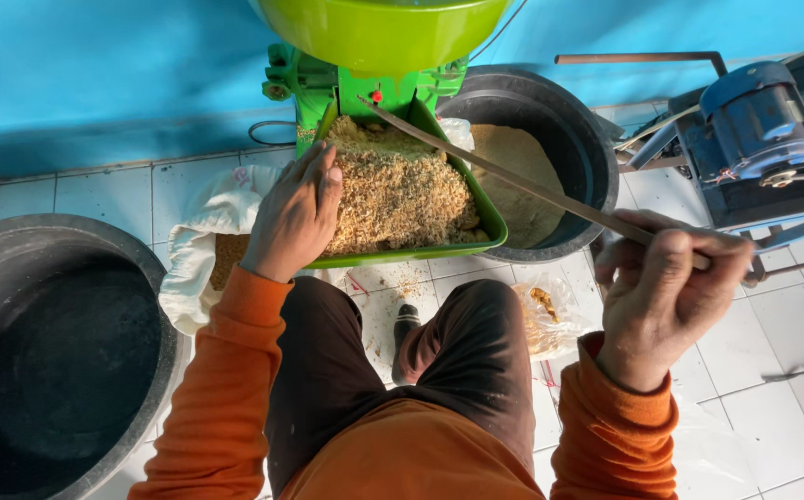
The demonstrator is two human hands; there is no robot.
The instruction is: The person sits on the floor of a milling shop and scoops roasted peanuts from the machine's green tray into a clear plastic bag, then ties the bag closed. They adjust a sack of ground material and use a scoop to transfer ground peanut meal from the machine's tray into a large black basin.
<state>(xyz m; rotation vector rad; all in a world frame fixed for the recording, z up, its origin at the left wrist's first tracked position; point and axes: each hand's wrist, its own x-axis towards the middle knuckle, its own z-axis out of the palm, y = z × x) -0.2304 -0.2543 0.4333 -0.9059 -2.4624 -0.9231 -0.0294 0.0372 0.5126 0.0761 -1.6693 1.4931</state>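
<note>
From my feed I mostly see my own outfit: a bright orange long-sleeve top with ribbed cuffs snug at both wrists, sleeves a bit rumpled. Below that, dark brown trousers creased at the knees, and one dark shoe poking out. My left hand (295, 218) and right hand (666, 292) are bare, no gloves or rings that I can spot.

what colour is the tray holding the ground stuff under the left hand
Bright green tray, seen in the head view.

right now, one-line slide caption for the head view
Left hand in a green tray of coarse meal; right hand grips a thin stick.
</note>
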